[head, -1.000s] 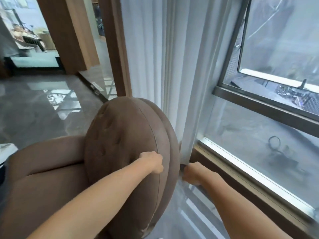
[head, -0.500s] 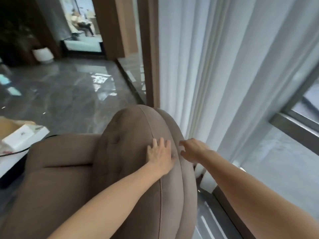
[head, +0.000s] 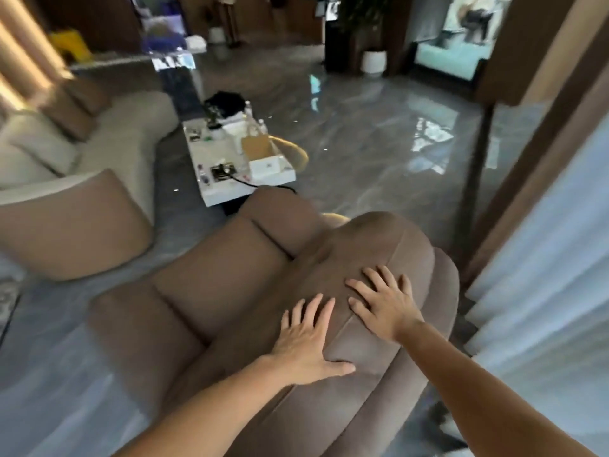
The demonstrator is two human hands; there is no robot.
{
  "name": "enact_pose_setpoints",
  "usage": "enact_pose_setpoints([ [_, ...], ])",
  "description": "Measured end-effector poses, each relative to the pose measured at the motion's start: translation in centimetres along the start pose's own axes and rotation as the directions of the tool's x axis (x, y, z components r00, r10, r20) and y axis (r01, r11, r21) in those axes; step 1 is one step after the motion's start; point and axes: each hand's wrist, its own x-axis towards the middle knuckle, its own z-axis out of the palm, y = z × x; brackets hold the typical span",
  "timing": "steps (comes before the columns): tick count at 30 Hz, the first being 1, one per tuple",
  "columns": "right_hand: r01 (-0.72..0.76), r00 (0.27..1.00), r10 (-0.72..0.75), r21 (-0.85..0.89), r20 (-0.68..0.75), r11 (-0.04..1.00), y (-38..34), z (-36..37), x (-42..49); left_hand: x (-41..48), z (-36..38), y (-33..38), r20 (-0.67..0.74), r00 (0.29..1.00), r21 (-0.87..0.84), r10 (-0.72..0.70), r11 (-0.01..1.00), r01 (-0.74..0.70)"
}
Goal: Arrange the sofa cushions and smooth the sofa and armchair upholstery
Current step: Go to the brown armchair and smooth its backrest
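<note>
The brown armchair (head: 296, 324) backrest lies under both my palms. My left grip (head: 304, 338) and right grip (head: 384, 305) rest flat on it, fingers spread, holding nothing. Beyond them stands the cluttered white counter (head: 230, 189).

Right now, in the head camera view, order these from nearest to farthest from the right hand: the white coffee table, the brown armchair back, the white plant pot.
1. brown armchair back: directly under the right hand.
2. white coffee table: ahead, to the left.
3. white plant pot: far across the floor.
</note>
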Motion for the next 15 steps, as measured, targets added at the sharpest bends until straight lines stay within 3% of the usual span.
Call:
enact_pose_setpoints([
  [9,-0.006,1.000,0.006,-0.023,-0.009,1.000,-3.1,1.4,-2.5,-4.0,-1.1,-1.4,0.042,0.999,-0.066,-0.023,0.997,0.026],
  [15,-0.085,0.996,0.085,-0.048,0.003,0.995,-9.1,3.7,-5.9,-9.5,-1.3,-4.9,0.078,0.997,-0.142,0.018,0.990,-0.007],
])
